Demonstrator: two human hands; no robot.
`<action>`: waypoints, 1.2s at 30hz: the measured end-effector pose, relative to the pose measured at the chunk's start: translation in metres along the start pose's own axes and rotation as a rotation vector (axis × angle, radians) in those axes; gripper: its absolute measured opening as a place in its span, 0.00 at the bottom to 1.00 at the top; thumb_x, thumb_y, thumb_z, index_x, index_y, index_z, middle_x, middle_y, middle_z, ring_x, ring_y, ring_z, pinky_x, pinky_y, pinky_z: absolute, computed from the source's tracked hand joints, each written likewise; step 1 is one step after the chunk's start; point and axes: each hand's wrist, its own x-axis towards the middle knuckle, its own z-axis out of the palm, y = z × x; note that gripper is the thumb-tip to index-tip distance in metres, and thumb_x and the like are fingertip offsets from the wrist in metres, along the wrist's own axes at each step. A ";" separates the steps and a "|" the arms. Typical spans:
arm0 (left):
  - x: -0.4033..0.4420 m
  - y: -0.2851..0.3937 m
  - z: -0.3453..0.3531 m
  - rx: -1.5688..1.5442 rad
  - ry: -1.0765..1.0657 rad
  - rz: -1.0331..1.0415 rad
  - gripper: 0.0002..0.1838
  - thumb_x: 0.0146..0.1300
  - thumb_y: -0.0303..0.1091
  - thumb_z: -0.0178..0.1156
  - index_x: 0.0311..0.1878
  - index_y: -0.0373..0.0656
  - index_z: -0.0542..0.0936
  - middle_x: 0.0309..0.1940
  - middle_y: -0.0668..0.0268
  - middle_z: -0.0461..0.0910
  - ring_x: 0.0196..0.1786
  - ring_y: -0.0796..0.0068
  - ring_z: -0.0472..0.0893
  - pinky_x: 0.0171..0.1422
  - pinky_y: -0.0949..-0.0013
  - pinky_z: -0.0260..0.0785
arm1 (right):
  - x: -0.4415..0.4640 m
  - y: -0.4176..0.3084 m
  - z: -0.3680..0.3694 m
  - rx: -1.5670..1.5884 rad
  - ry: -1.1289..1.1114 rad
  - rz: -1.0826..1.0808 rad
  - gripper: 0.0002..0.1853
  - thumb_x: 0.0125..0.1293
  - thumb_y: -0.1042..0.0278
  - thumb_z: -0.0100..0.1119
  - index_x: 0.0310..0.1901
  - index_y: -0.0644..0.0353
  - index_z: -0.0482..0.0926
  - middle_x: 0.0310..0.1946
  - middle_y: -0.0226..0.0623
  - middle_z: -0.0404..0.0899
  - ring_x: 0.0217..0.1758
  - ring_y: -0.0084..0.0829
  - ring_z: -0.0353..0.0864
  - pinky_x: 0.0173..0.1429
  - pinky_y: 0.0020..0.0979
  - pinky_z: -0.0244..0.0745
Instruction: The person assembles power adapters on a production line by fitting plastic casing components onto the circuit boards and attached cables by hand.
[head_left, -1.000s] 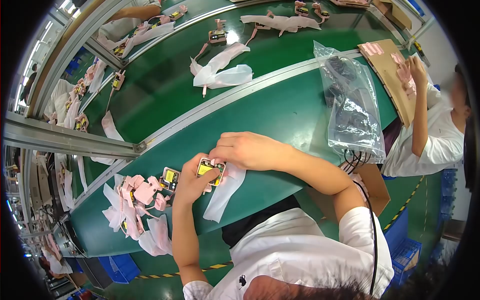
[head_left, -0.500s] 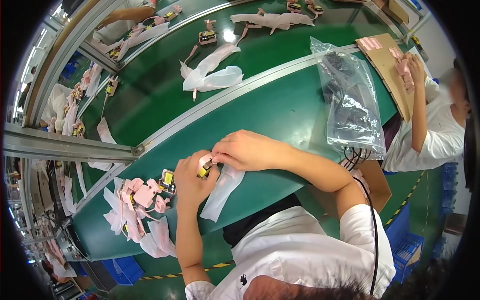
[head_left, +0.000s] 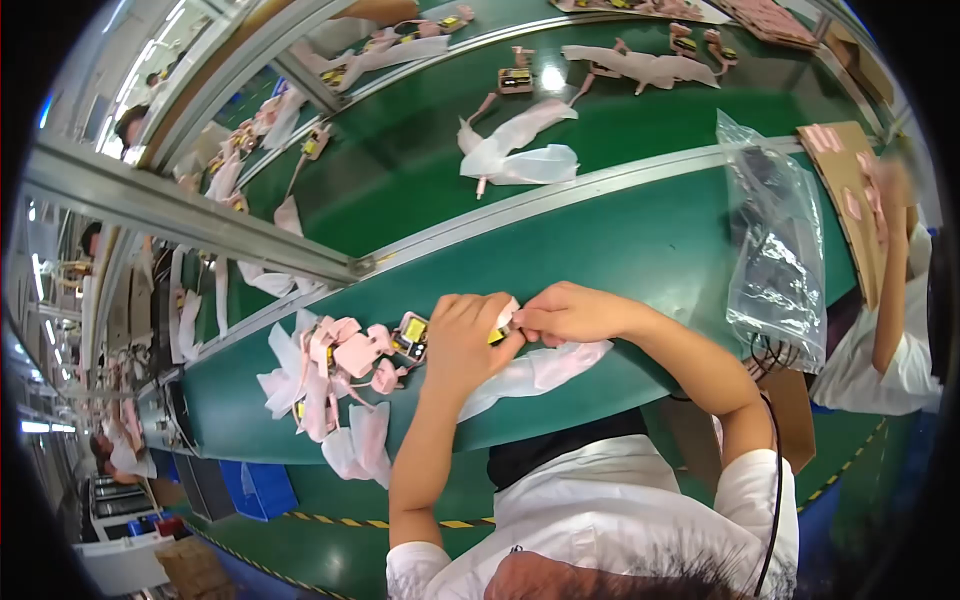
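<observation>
Pink-and-yellow casing [head_left: 503,322] sits in the grip, over the near part of the green table [head_left: 620,250]. Left hand [head_left: 465,335] is closed around it, covering most of it; right hand [head_left: 570,312] has fingertips pinched at its right edge, narrow grip, exact contact partly hidden. White wrap [head_left: 565,366] lies just below both hands, running under the right one; whether it joins the casing, can't tell. Open box with yellow label [head_left: 411,336] is just left of the left hand, near the pile of pink parts [head_left: 357,354] and its pale wrapping [head_left: 358,445]. Well right of the grip: clear bag [head_left: 775,250] with dark contents, black cables [head_left: 770,353] at its lower end. Beyond the grip, metal rail [head_left: 600,182], then wrapped pieces [head_left: 520,150] on a green surface. Far right, co-worker [head_left: 890,350] beside cardboard [head_left: 845,190] holding pink pieces.
</observation>
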 end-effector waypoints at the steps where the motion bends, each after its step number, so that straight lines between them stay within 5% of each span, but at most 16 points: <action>1: 0.001 0.001 0.001 -0.013 0.017 -0.009 0.17 0.50 0.34 0.71 0.44 0.43 0.82 0.33 0.62 0.84 0.37 0.59 0.83 0.48 0.57 0.70 | 0.002 0.002 -0.002 0.092 -0.034 0.032 0.23 0.77 0.50 0.52 0.32 0.62 0.81 0.18 0.31 0.74 0.20 0.27 0.69 0.29 0.33 0.66; 4: 0.001 -0.002 0.000 -0.002 0.057 -0.019 0.16 0.50 0.35 0.72 0.42 0.44 0.82 0.33 0.63 0.85 0.37 0.61 0.83 0.47 0.59 0.71 | 0.006 -0.003 -0.002 0.294 -0.056 0.093 0.21 0.77 0.54 0.53 0.32 0.64 0.81 0.18 0.33 0.75 0.19 0.27 0.68 0.28 0.34 0.66; 8: 0.002 0.000 -0.002 -0.027 0.041 -0.087 0.16 0.50 0.36 0.73 0.42 0.43 0.82 0.30 0.63 0.84 0.35 0.61 0.83 0.46 0.59 0.72 | -0.010 -0.024 0.013 -0.179 0.221 -0.194 0.21 0.77 0.57 0.53 0.34 0.69 0.83 0.20 0.42 0.79 0.21 0.33 0.74 0.32 0.38 0.72; 11: -0.001 -0.002 0.000 -0.073 0.001 -0.111 0.16 0.50 0.36 0.73 0.42 0.43 0.82 0.29 0.63 0.83 0.34 0.61 0.83 0.45 0.59 0.72 | -0.009 -0.025 0.012 -0.200 0.228 -0.170 0.20 0.77 0.57 0.54 0.35 0.68 0.84 0.19 0.39 0.78 0.22 0.29 0.73 0.31 0.35 0.71; 18: -0.004 -0.008 0.002 -0.057 0.063 -0.010 0.19 0.49 0.34 0.72 0.46 0.42 0.82 0.35 0.61 0.85 0.39 0.59 0.84 0.49 0.58 0.73 | 0.001 -0.013 0.008 0.401 0.052 -0.001 0.20 0.79 0.54 0.56 0.28 0.57 0.77 0.19 0.19 0.66 0.21 0.12 0.59 0.25 0.22 0.50; 24: 0.000 -0.007 0.005 -0.013 0.127 0.025 0.22 0.48 0.31 0.74 0.48 0.41 0.81 0.42 0.62 0.86 0.43 0.61 0.85 0.51 0.58 0.72 | 0.000 -0.011 0.013 0.372 0.144 -0.099 0.20 0.78 0.53 0.56 0.30 0.57 0.77 0.18 0.21 0.67 0.19 0.14 0.56 0.23 0.24 0.50; 36: 0.004 0.000 0.007 -0.017 0.023 -0.012 0.22 0.52 0.33 0.75 0.51 0.42 0.82 0.48 0.64 0.87 0.49 0.62 0.84 0.60 0.56 0.68 | -0.005 -0.015 -0.008 0.519 -0.134 0.156 0.20 0.78 0.54 0.52 0.31 0.59 0.74 0.15 0.22 0.60 0.17 0.16 0.48 0.20 0.26 0.42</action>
